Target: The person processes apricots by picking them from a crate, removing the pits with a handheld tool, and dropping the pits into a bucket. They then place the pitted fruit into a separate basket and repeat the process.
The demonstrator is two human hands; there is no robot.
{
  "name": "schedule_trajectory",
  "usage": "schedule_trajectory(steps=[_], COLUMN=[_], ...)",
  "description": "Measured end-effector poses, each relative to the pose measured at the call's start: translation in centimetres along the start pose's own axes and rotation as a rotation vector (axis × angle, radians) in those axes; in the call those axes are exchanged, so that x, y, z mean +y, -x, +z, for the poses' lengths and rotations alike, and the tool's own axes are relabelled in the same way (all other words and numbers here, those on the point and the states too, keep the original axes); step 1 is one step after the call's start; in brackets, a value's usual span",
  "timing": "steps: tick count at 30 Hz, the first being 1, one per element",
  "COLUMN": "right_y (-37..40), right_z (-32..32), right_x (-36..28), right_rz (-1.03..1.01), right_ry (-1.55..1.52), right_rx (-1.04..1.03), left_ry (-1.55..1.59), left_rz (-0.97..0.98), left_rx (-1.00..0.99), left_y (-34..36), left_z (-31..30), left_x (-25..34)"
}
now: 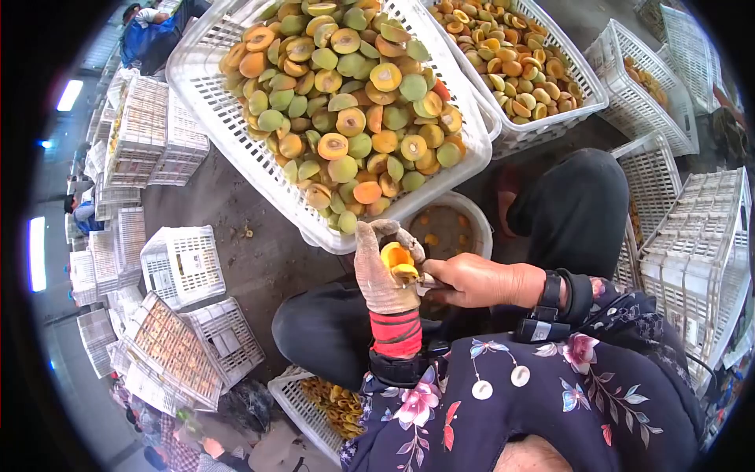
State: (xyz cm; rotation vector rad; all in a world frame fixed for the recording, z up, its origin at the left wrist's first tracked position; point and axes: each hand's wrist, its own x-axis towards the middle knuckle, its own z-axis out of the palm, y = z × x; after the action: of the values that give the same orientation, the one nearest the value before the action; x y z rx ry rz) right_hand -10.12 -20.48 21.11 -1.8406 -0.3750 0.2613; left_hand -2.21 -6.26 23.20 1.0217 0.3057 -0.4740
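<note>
My left hand (383,271), in a dirty pale glove with a red wrap at the wrist, is closed around a cut apricot (399,259). The fruit lies opened, its orange flesh facing up. My right hand (484,282), bare, is closed on a small tool beside the fruit; a short metal part (427,280) shows at the fingers, but its kind is mostly hidden. Just beyond my hands, a large white crate (314,228) is heaped with halved green and orange apricots (346,118), many with pits showing. A white bucket (481,224) below holds some orange pieces.
Another white crate (594,98) of apricot halves stands at the upper right. A crate (307,417) of orange pieces sits by my left leg. Stacked crates (141,130) line the left, with more crates (696,244) on the right. Other people (149,35) are at the left.
</note>
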Motion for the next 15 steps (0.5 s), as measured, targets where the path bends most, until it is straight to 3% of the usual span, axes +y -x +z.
schedule_trajectory(steps=[3, 4, 5, 7, 9, 13, 14, 15], right_y=[1.1, 1.7, 2.3, 3.8, 3.6, 1.0, 0.2, -0.6], right_z=[-0.8, -0.6, -0.4, 0.5, -0.1, -1.1, -0.9, -0.7], right_x=[-0.5, -0.3, 0.1, 3.3, 2.8, 0.1, -0.3, -0.6], right_rz=[0.079, 0.103, 0.127, 0.363, 0.454, 0.29, 0.228, 0.163], right_ry=[0.274, 0.357, 0.442, 0.587, 0.663, 0.589, 0.488, 0.383], right_rx=[-0.088, -0.101, -0.115, -0.094, -0.064, 0.042, 0.193, 0.341], left_ry=[0.101, -0.449, 0.031, -0.077, -0.059, -0.223, -0.251, -0.336], left_rz=[-0.005, 0.476, 0.164, 0.208, 0.155, 0.049, 0.079, -0.013], left_rx=[0.157, 0.092, 0.112, 0.094, 0.064, 0.035, 0.011, -0.097], left_y=[-1.2, -2.9, -2.4, -2.4, -2.3, -1.5, -1.7, -1.6], left_z=[-1.0, -3.7, -3.1, -3.9, -4.1, -3.4, -3.1, -3.6], left_x=[-0.2, -2.4, -0.8, -0.5, -0.6, -2.3, -3.3, -3.4])
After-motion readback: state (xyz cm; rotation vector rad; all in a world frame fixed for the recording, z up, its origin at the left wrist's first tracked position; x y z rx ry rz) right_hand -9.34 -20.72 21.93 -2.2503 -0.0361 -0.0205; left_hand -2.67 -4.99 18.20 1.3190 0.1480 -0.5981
